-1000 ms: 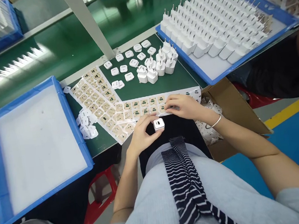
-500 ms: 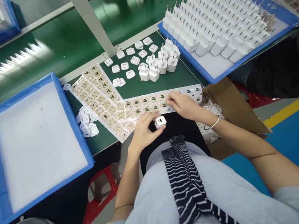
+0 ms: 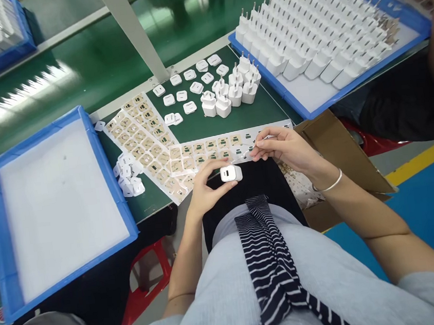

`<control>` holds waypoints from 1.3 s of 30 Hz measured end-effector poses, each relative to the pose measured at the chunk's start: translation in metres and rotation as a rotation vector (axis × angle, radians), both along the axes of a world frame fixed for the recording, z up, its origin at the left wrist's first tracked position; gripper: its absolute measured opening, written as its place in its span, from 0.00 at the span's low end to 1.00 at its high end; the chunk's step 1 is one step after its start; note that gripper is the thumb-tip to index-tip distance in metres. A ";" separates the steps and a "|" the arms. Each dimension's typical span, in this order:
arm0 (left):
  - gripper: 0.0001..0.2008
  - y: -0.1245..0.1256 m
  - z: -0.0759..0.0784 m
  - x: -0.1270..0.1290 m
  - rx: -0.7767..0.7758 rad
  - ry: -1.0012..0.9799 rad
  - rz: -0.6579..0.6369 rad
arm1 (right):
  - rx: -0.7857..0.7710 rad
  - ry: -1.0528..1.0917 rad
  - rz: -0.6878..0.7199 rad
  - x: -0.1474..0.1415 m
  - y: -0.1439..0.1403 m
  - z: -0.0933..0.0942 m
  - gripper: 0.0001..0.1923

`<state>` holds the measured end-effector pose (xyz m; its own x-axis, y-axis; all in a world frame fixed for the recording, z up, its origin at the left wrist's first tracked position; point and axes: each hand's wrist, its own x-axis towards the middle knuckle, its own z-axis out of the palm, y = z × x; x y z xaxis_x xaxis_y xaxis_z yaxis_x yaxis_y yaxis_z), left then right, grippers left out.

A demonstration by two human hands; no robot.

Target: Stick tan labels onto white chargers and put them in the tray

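While the left grip (image 3: pixel 206 188) curls snugly round a white charger (image 3: pixel 232 173), thumb on the near side and fingers on the far, the right grip (image 3: pixel 255 150) is pinched at the fingertips, a thin clear piece (image 3: pixel 244 152) held there, too faint to make out fully. That charger is out over the lap, just off the near edge of the desk (image 3: pixel 220 122), its slotted face turned towards nine o'clock. Take it as the centre of the dial: the right grip is close by at two, and a sticker strip (image 3: pixel 211 146) lies across twelve. Two slanted sheets (image 3: pixel 137 140) overlap at ten, flat white caps (image 3: pixel 190 107) are scattered at eleven, and a cluster of plugs (image 3: pixel 223 106) stands prongs-up at twelve. Over at one, rows of plugs fill most of a blue tray (image 3: pixel 310 115); out at nine, a heap of white pieces (image 3: pixel 127 174) sits just beside another tray (image 3: pixel 64 204), and an open carton (image 3: pixel 342 157) gapes at three.
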<state>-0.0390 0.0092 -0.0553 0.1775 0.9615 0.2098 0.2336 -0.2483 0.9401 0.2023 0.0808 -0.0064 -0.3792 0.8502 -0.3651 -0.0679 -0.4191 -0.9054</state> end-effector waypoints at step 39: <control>0.21 -0.014 0.050 0.026 0.250 -0.183 -0.127 | -0.050 0.137 0.414 -0.018 -0.024 0.075 0.09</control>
